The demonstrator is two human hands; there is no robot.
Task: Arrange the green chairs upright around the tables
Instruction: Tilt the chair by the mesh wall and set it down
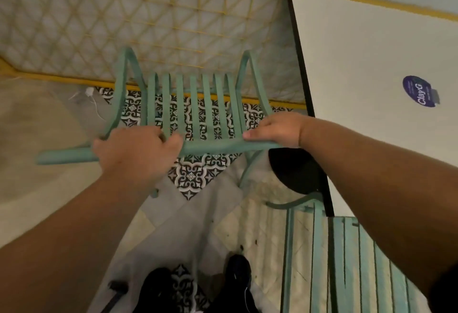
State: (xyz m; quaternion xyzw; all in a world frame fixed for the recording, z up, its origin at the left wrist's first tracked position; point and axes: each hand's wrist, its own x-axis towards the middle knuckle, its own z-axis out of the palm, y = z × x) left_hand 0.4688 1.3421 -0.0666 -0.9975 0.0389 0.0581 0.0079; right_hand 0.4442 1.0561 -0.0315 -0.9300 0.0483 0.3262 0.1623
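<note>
A green slatted chair [193,104] fills the middle of the head view, seen from above, with its curved armrests reaching toward the lattice fence. My left hand [136,154] grips the chair's near top rail on the left side. My right hand [277,130] holds the same rail at its right end, fingers curled over it. A second green slatted chair [347,263] stands at the lower right, beside the white table [366,59]. My right forearm passes over that second chair.
A yellow lattice fence [148,22] runs along the far side. The table's black base [295,171] sits just right of the held chair. Patterned black-and-white tiles [195,176] lie under the chair. My dark shoes [238,270] are at the bottom.
</note>
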